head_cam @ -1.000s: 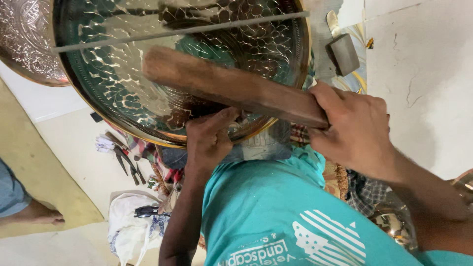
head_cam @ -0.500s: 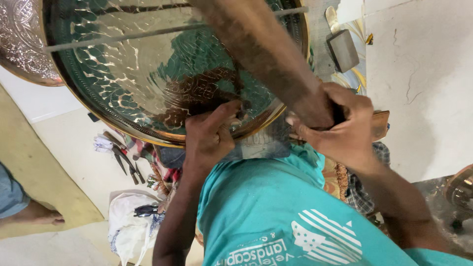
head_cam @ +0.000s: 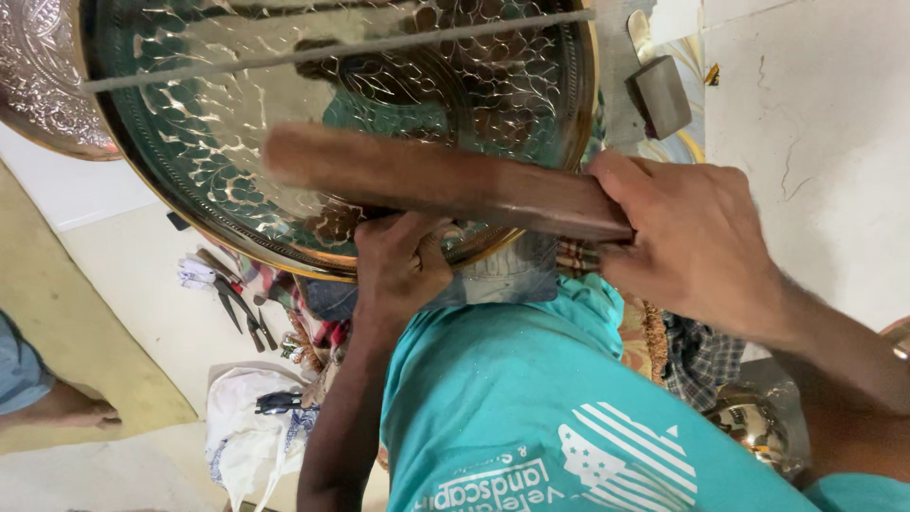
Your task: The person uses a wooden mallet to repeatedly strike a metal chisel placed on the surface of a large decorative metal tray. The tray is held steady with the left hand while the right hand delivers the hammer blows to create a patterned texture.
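Observation:
A large embossed brass tray (head_cam: 237, 161) with a hammered, shiny face fills the top of the view. My left hand (head_cam: 398, 265) sits at its near rim, fingers bunched tight against the metal; what they pinch is hidden under the wooden bat. My right hand (head_cam: 697, 237) is shut on one end of that long dark wooden bat (head_cam: 427, 180), which lies nearly level across the lower part of the tray, just above my left hand. A thin straight rod (head_cam: 332, 52) crosses the tray near its top. My teal shirt (head_cam: 531, 417) fills the bottom.
A second embossed plate (head_cam: 38, 85) sits at the top left. Pliers and small tools (head_cam: 237, 303) lie on the floor beside a white cloth bag (head_cam: 246, 436). Another person's foot (head_cam: 71, 408) is at the left. There is a metal block (head_cam: 661, 95) at the top right and a brass vessel (head_cam: 749, 427) at the lower right.
Half a second ago my right hand had the bat tipped up steeply over the tray; it has swung back down to lie across it. My left hand has stayed at the rim.

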